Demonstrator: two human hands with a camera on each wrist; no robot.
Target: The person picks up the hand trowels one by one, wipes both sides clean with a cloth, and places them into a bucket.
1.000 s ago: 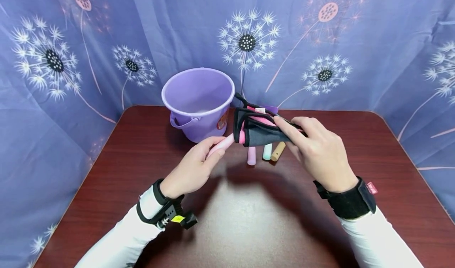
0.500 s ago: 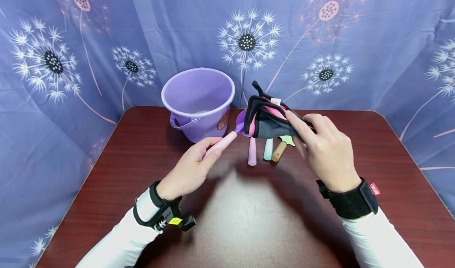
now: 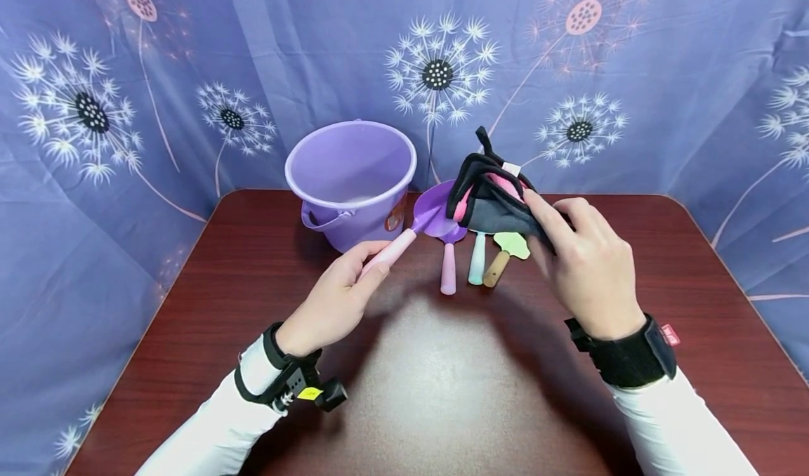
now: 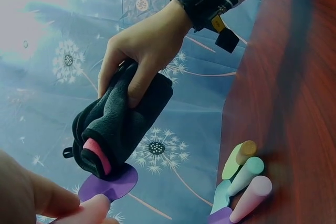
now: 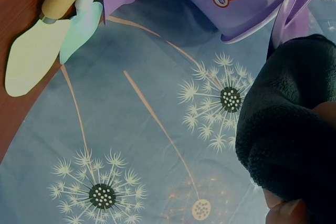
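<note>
My left hand [image 3: 331, 297] grips the pink handle of a garden trowel [image 3: 395, 248], its purple blade pointing up and away. In my right hand [image 3: 588, 272] is a folded dark grey cloth [image 3: 496, 213] with black edging, a pink inner side and a white label. The cloth is raised beside the blade and hides part of its right side. From the left wrist, the cloth [image 4: 126, 119] overlaps the far edge of the purple blade [image 4: 118, 184]; touching or apart, I cannot tell. The right wrist view shows the dark fleecy cloth [image 5: 294, 103] hiding most of the right fingers.
A purple bucket [image 3: 341, 236] stands at the back left. Lying right of it are a purple trowel with a pink handle [image 3: 449, 269], a mint trowel [image 3: 477, 260] and a wooden-handled trowel with a pale green blade [image 3: 512, 244]. A dandelion-print curtain [image 3: 329, 55] hangs behind the table [image 3: 663, 265].
The right hand has drawn the cloth to the right and slightly up, off most of the trowel, uncovering its purple blade. The left hand has shifted slightly left with the trowel.
</note>
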